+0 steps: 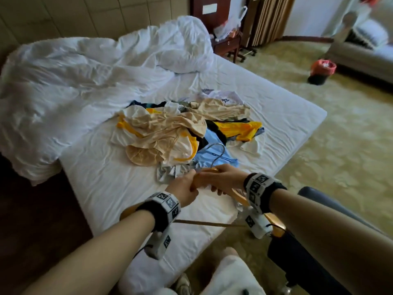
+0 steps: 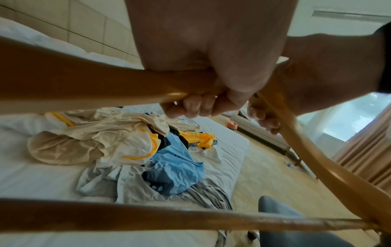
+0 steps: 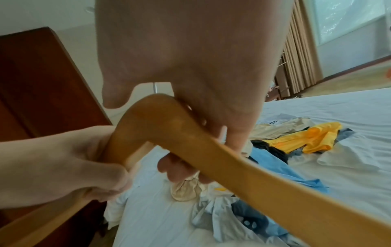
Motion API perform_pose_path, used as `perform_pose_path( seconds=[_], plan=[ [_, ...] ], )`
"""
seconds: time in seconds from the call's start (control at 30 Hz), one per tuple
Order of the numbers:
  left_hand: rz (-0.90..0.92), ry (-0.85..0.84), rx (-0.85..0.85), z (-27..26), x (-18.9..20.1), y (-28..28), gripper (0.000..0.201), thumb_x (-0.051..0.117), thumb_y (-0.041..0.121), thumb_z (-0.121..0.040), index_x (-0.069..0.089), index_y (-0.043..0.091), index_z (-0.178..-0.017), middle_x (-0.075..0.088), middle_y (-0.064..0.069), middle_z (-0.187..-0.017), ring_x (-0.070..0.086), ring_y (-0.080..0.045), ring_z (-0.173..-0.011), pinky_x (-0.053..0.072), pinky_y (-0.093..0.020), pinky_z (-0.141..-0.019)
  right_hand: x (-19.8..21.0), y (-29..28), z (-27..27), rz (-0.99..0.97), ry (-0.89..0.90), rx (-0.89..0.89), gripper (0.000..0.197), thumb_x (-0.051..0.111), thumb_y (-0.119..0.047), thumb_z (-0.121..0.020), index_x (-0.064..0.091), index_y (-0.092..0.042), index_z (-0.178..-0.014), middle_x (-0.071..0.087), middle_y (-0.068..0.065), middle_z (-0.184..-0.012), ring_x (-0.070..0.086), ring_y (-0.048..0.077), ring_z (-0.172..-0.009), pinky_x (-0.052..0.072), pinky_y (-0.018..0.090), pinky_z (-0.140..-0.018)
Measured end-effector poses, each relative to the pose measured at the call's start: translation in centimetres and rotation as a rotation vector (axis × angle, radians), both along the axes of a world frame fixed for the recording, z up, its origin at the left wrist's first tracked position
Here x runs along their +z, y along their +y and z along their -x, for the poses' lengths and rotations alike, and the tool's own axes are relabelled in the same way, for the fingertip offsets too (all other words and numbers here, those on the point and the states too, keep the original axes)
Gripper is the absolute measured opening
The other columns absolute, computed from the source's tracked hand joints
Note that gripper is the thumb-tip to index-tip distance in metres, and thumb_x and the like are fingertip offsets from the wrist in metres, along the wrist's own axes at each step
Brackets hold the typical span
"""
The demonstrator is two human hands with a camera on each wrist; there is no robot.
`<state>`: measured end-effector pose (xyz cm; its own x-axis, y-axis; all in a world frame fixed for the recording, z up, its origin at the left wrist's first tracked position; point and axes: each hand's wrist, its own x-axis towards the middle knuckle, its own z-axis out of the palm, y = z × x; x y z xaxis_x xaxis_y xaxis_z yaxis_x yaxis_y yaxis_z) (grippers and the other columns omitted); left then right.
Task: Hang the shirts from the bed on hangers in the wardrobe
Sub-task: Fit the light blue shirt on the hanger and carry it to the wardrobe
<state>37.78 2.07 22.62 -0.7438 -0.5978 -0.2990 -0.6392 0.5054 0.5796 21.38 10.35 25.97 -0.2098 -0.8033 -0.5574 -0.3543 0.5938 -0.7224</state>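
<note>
I have my left hand (image 1: 187, 189) and right hand (image 1: 221, 177) both curled tight around one wooden hanger (image 2: 118, 88), side by side near its crown, its metal hook (image 1: 214, 153) rising beyond my knuckles. Just past that grip the heap of shirts (image 1: 180, 128) lies on the bed (image 1: 276, 99); further off, the rumpled white duvet (image 1: 85, 67).

glossy wooden hanger (image 3: 211, 150), metal hook (image 1: 219, 151)

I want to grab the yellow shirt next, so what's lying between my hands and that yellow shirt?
In the head view, the light blue shirt lies between the hands and the yellow shirt, with dark clothing at its far edge.
</note>
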Motion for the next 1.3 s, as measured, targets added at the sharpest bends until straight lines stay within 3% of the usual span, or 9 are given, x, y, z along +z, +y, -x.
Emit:
perform_pose_path(
  seconds=[0.13, 0.3, 0.4, 0.53, 0.63, 0.77, 0.9, 1.07, 1.3],
  plan=[
    [0.011, -0.042, -0.135, 6.2, -1.7, -2.9, 0.06, 0.055, 0.021, -0.084, 0.039, 0.03, -0.141, 0.065, -0.011, -0.119, 0.062, -0.03, -0.11, 0.051, -0.039, -0.091, -1.2, -2.6, 4.5, -0.044, -0.152, -0.123, 0.062, 0.059, -0.063, -0.09, 0.076, -0.004, -0.097, 0.075, 0.016, -0.082, 0.065, 0.026, -0.068, 0.056, 0.04, -0.071],
    [0.038, -0.161, -0.238, 14.6, -5.5, -6.0, 0.048, 0.055, 0.021, -0.09, 0.043, 0.019, -0.136, 0.063, -0.014, -0.113, 0.062, -0.034, -0.106, 0.049, -0.039, -0.083, -4.4, -5.4, 12.1, -0.204, -0.238, -0.178, 0.048, 0.057, -0.056, -0.095, 0.066, -0.009, -0.088, 0.064, 0.002, -0.053, 0.057, 0.014, -0.045, 0.048, 0.023, -0.049],
    [0.056, -0.151, -0.201, 20.1, -8.2, -8.0, 0.05, 0.056, 0.02, -0.089, 0.04, 0.018, -0.136, 0.057, -0.01, -0.122, 0.055, -0.03, -0.116, 0.044, -0.04, -0.094, -7.4, -7.6, 17.5, -0.223, -0.327, -0.284, 0.04, 0.057, -0.049, -0.097, 0.058, -0.011, -0.082, 0.052, 0.002, -0.048, 0.047, 0.013, -0.039, 0.039, 0.02, -0.042],
    [0.277, -0.022, -0.126, 26.3, -12.5, -11.3, 0.056, 0.068, 0.013, -0.071, 0.051, 0.012, -0.124, 0.049, -0.013, -0.128, 0.043, -0.032, -0.122, 0.038, -0.044, -0.105, -12.6, -10.6, 24.5, -0.122, -0.359, -0.506, 0.033, 0.056, -0.039, -0.1, 0.061, -0.013, -0.08, 0.052, -0.001, -0.049, 0.041, 0.012, -0.041, 0.032, 0.02, -0.043],
    [0.279, -0.059, -0.114, 29.3, -16.8, -13.6, 0.05, 0.068, 0.013, -0.067, 0.055, 0.014, -0.116, 0.055, -0.012, -0.118, 0.049, -0.033, -0.115, 0.042, -0.045, -0.098, -16.9, -13.0, 29.6, -0.041, -0.266, -0.614, 0.033, 0.057, -0.045, -0.097, 0.06, -0.021, -0.075, 0.045, 0.001, -0.057, 0.041, 0.014, -0.048, 0.032, 0.025, -0.047],
    [0.08, -0.413, -0.249, 30.8, -23.1, -14.5, 0.044, 0.058, 0.023, -0.087, 0.047, 0.019, -0.129, 0.049, -0.005, -0.128, 0.041, -0.026, -0.127, 0.037, -0.04, -0.102, -21.5, -16.4, 34.5, -0.011, -0.167, -0.688, 0.043, 0.051, -0.065, -0.087, 0.061, -0.023, -0.082, 0.052, 0.0, -0.056, 0.049, 0.015, -0.051, 0.04, 0.032, -0.056],
    [-0.053, -0.595, -0.278, 32.3, -28.2, -14.3, 0.05, 0.055, 0.028, -0.093, 0.036, 0.018, -0.138, 0.039, -0.005, -0.139, 0.034, -0.025, -0.134, 0.037, -0.041, -0.105, -25.8, -18.4, 36.0, 0.078, -0.117, -0.759, 0.04, 0.049, -0.052, -0.099, 0.065, -0.015, -0.103, 0.056, -0.002, -0.063, 0.057, 0.016, -0.06, 0.049, 0.037, -0.062],
    [0.004, -0.716, -0.336, 34.5, -32.5, -12.9, 0.07, 0.057, 0.037, -0.093, 0.02, 0.024, -0.151, 0.021, -0.007, -0.154, 0.022, -0.028, -0.142, 0.031, -0.043, -0.109, -29.8, -17.7, 36.0, 0.071, 0.008, -0.64, 0.033, 0.043, -0.052, -0.101, 0.06, -0.025, -0.108, 0.064, -0.005, -0.075, 0.064, 0.02, -0.074, 0.052, 0.039, -0.071],
    [0.136, -0.805, -0.354, 36.9, -33.0, -12.8, 0.025, 0.05, 0.014, -0.093, 0.064, 0.021, -0.113, 0.062, 0.0, -0.116, 0.052, -0.022, -0.118, 0.034, -0.04, -0.099, -29.7, -16.5, 36.8, 0.08, -0.045, -0.494, 0.039, 0.048, -0.048, -0.101, 0.053, -0.028, -0.134, 0.066, -0.006, -0.091, 0.066, 0.016, -0.086, 0.055, 0.032, -0.078]
  ],
)
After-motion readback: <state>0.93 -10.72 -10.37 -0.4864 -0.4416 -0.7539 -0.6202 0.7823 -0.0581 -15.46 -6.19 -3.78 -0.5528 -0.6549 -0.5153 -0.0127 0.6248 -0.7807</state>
